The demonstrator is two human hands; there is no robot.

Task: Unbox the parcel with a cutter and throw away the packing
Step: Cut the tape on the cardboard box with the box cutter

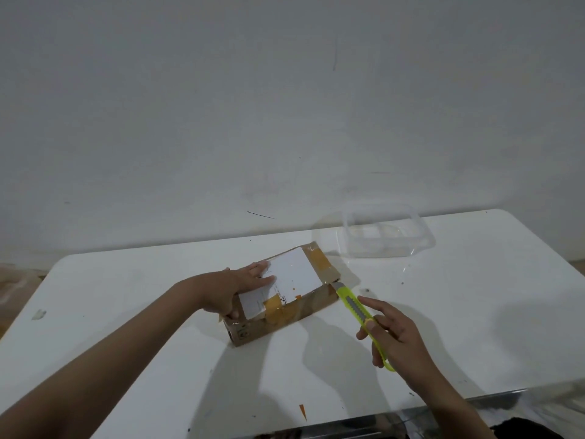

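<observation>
A brown cardboard parcel (304,308) with a white label and tan tape lies in the middle of the white table (126,296). My left hand (235,288) rests on its near-left top, fingers flat on the label and thumb down the side. My right hand (391,335) grips a yellow-green cutter (356,307) by its rear half, index finger lifted straight. The cutter's blade tip touches the parcel's right end, at the top edge.
A clear plastic container (387,231) stands at the back right of the table near the wall. A small orange scrap (303,411) lies near the front edge. A bit of tape (38,314) sticks at the left.
</observation>
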